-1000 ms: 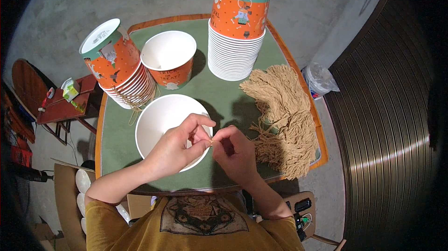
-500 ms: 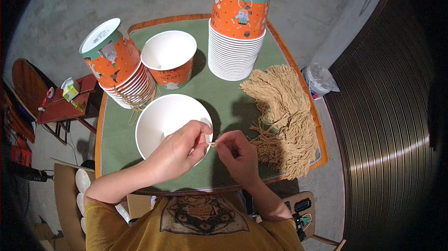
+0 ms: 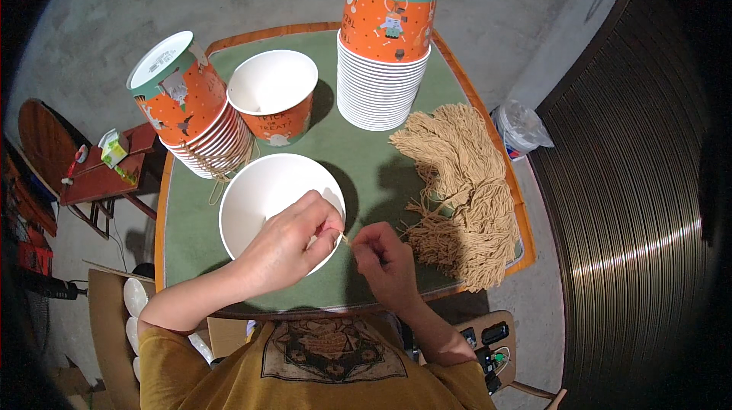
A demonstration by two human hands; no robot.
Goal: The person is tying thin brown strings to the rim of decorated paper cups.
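Head: cord (image 3: 345, 238) aslant, lower end rightward

Dark lettering, 3 lines, is printed on front of an upright orange bucket (image 3: 274, 105). Upside-down txt is partly seen on a tall bucket stack (image 3: 386, 46). Tiny print on its btm & that of a shorter stack (image 3: 190, 105) can't be read.

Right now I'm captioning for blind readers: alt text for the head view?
Left hand and right hand pinch tan cord between them near an open white tub on a green tabletop. Behind stand an orange tub and two stacks of upturned tubs, with heaped tan cords at right.
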